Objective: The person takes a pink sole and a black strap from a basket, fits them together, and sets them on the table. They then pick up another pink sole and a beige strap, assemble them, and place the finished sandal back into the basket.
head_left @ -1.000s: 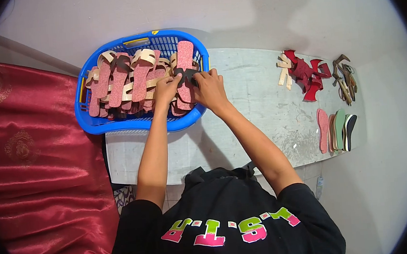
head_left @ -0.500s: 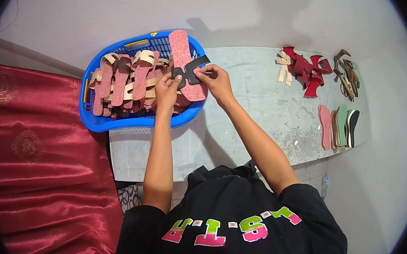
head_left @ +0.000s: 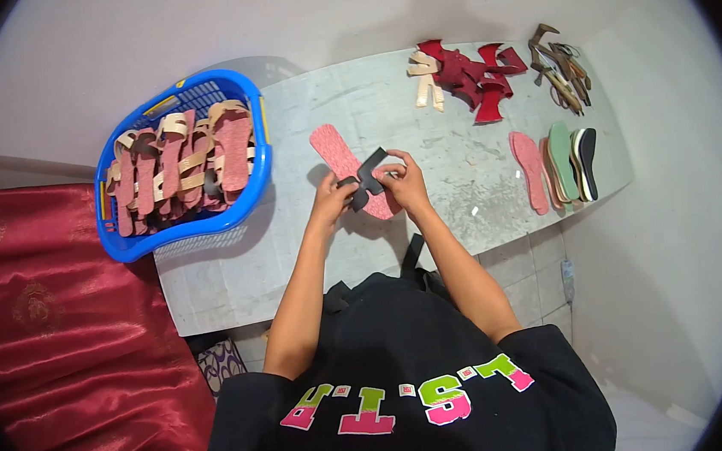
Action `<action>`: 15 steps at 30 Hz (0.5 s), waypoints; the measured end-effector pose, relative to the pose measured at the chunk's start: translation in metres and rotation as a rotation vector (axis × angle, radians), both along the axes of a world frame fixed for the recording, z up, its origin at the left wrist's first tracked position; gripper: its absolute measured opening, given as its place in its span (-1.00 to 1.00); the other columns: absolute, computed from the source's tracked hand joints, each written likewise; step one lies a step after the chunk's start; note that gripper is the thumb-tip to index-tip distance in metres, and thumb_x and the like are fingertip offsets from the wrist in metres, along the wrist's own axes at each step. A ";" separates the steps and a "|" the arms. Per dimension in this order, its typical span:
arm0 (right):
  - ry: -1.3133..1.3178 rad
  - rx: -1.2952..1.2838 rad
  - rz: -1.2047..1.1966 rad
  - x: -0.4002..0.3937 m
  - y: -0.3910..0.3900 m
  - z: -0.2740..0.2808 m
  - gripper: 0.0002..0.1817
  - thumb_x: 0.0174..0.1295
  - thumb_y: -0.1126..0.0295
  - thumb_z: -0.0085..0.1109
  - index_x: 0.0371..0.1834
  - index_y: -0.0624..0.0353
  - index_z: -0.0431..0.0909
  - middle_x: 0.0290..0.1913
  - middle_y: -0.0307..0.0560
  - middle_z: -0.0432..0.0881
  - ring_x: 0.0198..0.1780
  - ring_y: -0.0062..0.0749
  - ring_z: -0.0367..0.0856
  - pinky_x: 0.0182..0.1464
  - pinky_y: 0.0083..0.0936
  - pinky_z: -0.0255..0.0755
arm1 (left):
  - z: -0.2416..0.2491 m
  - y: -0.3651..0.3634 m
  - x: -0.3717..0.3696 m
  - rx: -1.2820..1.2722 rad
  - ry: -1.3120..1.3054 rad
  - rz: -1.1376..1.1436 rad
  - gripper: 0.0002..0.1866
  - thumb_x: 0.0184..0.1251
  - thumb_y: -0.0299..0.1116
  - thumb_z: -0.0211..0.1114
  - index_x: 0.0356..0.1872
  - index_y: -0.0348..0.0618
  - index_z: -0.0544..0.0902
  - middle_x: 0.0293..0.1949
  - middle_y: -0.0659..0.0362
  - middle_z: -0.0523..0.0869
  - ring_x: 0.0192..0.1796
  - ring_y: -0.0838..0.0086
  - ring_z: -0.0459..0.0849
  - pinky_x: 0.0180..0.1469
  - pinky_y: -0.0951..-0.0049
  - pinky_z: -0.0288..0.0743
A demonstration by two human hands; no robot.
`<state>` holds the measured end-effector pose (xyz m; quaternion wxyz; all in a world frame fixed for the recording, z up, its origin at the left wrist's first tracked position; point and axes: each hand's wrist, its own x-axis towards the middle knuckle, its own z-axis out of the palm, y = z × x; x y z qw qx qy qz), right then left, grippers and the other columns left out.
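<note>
1 pink speckled sandal sole (head_left: pixel 335 150) with a wide black strap (head_left: pixel 366 178) is held over the grey flat table (head_left: pixel 295 257). The strap is pinched between curled fingers by the left hand (head_left: pixel 331 200) and the right hand (head_left: pixel 409 185). At left, pink-soled sandals (head_left: pixel 232 151) are contained in a blue plastic basket (head_left: pixel 258 187).

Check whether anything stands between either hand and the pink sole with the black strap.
Nothing visible does: the left hand and right hand both hold the black strap on the pink sole, and the blue basket stands to the left, apart from both.
</note>
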<state>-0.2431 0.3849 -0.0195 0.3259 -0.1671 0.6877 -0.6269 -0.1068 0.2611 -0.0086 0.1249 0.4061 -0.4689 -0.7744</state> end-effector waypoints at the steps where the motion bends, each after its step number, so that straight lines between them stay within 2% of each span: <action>1: 0.007 0.034 -0.030 -0.008 0.015 -0.017 -0.41 0.08 0.64 0.42 0.21 0.21 0.41 -0.30 -0.15 0.74 -0.33 -0.66 0.62 -0.26 -0.72 0.47 | -0.018 0.012 -0.006 -0.003 -0.027 -0.073 -0.62 0.17 -0.33 0.45 0.00 -0.10 0.59 -0.30 0.26 0.68 -0.30 0.54 0.65 -0.25 0.44 0.51; 2: 0.003 0.043 -0.033 -0.018 0.028 -0.028 -0.41 0.08 0.64 0.42 0.21 0.21 0.41 -0.30 -0.15 0.74 -0.33 -0.66 0.62 -0.26 -0.72 0.47 | -0.040 0.023 -0.013 -0.006 -0.052 -0.147 -0.66 0.16 -0.30 0.48 -0.07 -0.09 0.63 -0.33 0.27 0.68 -0.36 0.53 0.66 -0.30 0.46 0.51; 3: 0.021 0.111 -0.058 -0.026 0.041 -0.038 -0.42 0.04 0.60 0.46 0.14 0.18 0.42 -0.30 -0.15 0.76 -0.32 -0.61 0.63 -0.20 -0.63 0.48 | -0.068 0.033 -0.019 -0.086 -0.129 -0.159 -0.71 0.14 -0.14 0.52 -0.27 -0.10 0.70 -0.41 0.21 0.72 -0.44 0.48 0.68 -0.35 0.37 0.52; 4: 0.041 0.179 -0.082 -0.035 0.053 -0.052 -0.44 0.01 0.56 0.51 0.08 0.15 0.44 -0.30 -0.15 0.77 -0.31 -0.57 0.63 -0.14 -0.55 0.50 | -0.064 0.044 -0.026 -0.078 -0.134 -0.164 -0.71 0.14 -0.14 0.52 -0.27 -0.10 0.70 -0.41 0.21 0.72 -0.44 0.48 0.68 -0.35 0.37 0.52; 5: 0.082 0.218 -0.078 -0.044 0.064 -0.065 -0.46 -0.04 0.53 0.55 -0.02 0.16 0.43 -0.34 -0.15 0.75 -0.27 -0.49 0.67 -0.10 -0.47 0.53 | -0.061 0.055 -0.034 -0.301 -0.311 -0.272 -0.67 0.14 -0.09 0.50 -0.32 -0.14 0.70 -0.41 0.15 0.73 -0.44 0.42 0.69 -0.34 0.33 0.53; 6: 0.074 0.229 -0.078 -0.051 0.074 -0.072 -0.46 -0.04 0.53 0.55 -0.02 0.16 0.43 -0.34 -0.15 0.75 -0.27 -0.49 0.67 -0.10 -0.47 0.53 | -0.065 0.065 -0.041 -0.523 -0.483 -0.381 -0.63 0.14 -0.04 0.49 -0.37 -0.18 0.70 -0.41 0.08 0.75 -0.45 0.36 0.71 -0.33 0.29 0.54; 7: 0.136 0.274 -0.080 -0.057 0.084 -0.080 -0.47 -0.04 0.53 0.55 -0.04 0.16 0.43 -0.35 -0.14 0.74 -0.27 -0.49 0.67 -0.12 -0.46 0.54 | -0.072 0.074 -0.048 -0.619 -0.551 -0.430 -0.56 0.12 0.03 0.48 -0.38 -0.22 0.71 -0.35 -0.03 0.76 -0.37 0.20 0.74 -0.28 0.22 0.56; 8: 0.193 0.322 -0.079 -0.062 0.094 -0.087 -0.48 -0.05 0.52 0.55 -0.05 0.15 0.42 -0.36 -0.13 0.73 -0.27 -0.48 0.67 -0.14 -0.46 0.54 | -0.077 0.085 -0.054 -0.605 -0.559 -0.436 -0.56 0.12 0.03 0.48 -0.38 -0.22 0.71 -0.35 -0.03 0.76 -0.37 0.20 0.74 -0.28 0.22 0.56; 9: 0.211 0.318 -0.063 -0.067 0.101 -0.086 -0.47 -0.07 0.51 0.56 -0.06 0.15 0.42 -0.40 -0.11 0.67 -0.32 -0.42 0.65 -0.23 -0.44 0.51 | -0.081 0.096 -0.061 -0.667 -0.581 -0.398 -0.55 0.10 0.05 0.48 -0.37 -0.21 0.71 -0.32 -0.02 0.75 -0.30 0.15 0.73 -0.23 0.18 0.56; 10: 0.202 0.327 -0.058 -0.071 0.109 -0.086 -0.47 -0.07 0.51 0.56 -0.06 0.15 0.42 -0.40 -0.11 0.67 -0.32 -0.42 0.65 -0.23 -0.44 0.51 | -0.085 0.106 -0.067 -0.728 -0.603 -0.359 -0.54 0.08 0.07 0.49 -0.36 -0.20 0.71 -0.29 -0.01 0.74 -0.23 0.09 0.73 -0.18 0.15 0.56; 11: 0.275 0.363 -0.023 -0.076 0.114 -0.084 -0.46 -0.08 0.50 0.56 -0.06 0.15 0.42 -0.41 -0.09 0.63 -0.36 -0.35 0.63 -0.27 -0.40 0.49 | -0.088 0.115 -0.075 -0.832 -0.605 -0.313 -0.58 0.04 0.02 0.52 -0.31 -0.13 0.70 -0.23 0.04 0.71 -0.08 0.12 0.67 -0.07 0.10 0.50; 12: 0.354 0.393 0.015 -0.084 0.117 -0.083 -0.46 -0.09 0.49 0.55 -0.06 0.14 0.42 -0.43 -0.07 0.60 -0.39 -0.27 0.61 -0.32 -0.35 0.47 | -0.090 0.121 -0.081 -0.827 -0.607 -0.306 -0.58 0.04 0.02 0.52 -0.31 -0.13 0.70 -0.23 0.04 0.71 -0.08 0.12 0.67 -0.07 0.10 0.50; 14: 0.456 0.463 0.098 -0.093 0.125 -0.095 -0.38 -0.11 0.41 0.56 0.04 0.13 0.43 -0.40 -0.04 0.57 -0.26 -0.02 0.57 -0.20 -0.16 0.45 | -0.092 0.130 -0.089 -1.043 -0.617 -0.202 -0.61 0.00 -0.06 0.55 -0.25 -0.07 0.68 -0.20 0.09 0.69 -0.02 0.17 0.63 -0.02 0.09 0.44; 15: 0.462 0.506 0.135 -0.096 0.129 -0.094 -0.35 -0.12 0.40 0.57 0.08 0.11 0.43 -0.39 -0.05 0.57 -0.23 -0.01 0.56 -0.17 -0.14 0.44 | -0.095 0.134 -0.092 -1.062 -0.641 -0.177 -0.62 -0.02 -0.14 0.56 -0.23 -0.05 0.65 -0.20 0.13 0.70 -0.02 0.20 0.62 -0.02 0.09 0.39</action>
